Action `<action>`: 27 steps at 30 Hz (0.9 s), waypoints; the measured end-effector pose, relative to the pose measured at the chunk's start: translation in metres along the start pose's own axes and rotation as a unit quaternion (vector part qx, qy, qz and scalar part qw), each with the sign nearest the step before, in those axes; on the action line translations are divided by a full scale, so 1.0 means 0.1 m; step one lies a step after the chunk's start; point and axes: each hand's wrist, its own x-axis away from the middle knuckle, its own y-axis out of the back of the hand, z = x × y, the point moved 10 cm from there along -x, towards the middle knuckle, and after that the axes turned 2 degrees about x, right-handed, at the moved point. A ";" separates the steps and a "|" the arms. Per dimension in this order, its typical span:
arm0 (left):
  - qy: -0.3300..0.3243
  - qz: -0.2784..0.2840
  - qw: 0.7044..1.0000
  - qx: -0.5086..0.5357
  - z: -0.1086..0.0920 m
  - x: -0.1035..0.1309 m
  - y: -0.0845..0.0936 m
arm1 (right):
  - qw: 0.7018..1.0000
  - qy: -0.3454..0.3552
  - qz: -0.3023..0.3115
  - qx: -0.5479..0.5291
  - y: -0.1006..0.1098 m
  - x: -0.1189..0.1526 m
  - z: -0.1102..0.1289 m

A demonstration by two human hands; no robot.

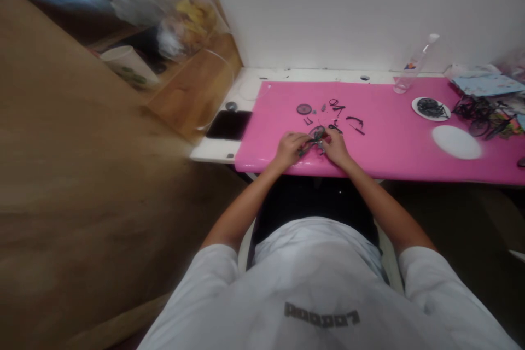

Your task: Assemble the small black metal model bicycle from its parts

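Close to the table's front edge, my left hand [290, 149] and my right hand [334, 146] meet around a partly built model bicycle [315, 140]. Fingers of both hands are closed on it, the left at one end and the right at the other. One dark wheel shows at its far side; my fingertips hide much of the rest. Beyond my hands lie a loose toy wheel [304, 109], a thin black part with a loop [337, 104], a curved black strip [355, 119] and several smaller pieces, all flat on the pink sheet [270, 126].
Right of my hands are a white plate [415, 110] of black parts, a white disc [456, 142] and a heap of dark model bicycles [478, 115]. A clear bottle [414, 68] stands by the wall. On the left lies a black phone-like slab [229, 125], beside a wooden panel [200, 87].
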 end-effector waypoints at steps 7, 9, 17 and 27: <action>0.003 -0.001 1.000 -0.002 0.00 -0.01 0.00 | 1.000 -0.003 -0.027 -0.014 0.04 0.01 0.00; 0.009 0.004 1.000 -0.004 0.01 -0.01 -0.01 | 1.000 0.016 -0.018 0.009 0.02 0.00 0.00; 0.010 0.007 1.000 0.001 0.03 0.00 -0.02 | 1.000 0.026 0.007 0.016 -0.02 0.00 0.02; 0.015 0.002 1.000 0.004 0.02 -0.01 -0.01 | 1.000 -0.010 -0.022 -0.010 0.04 0.01 0.04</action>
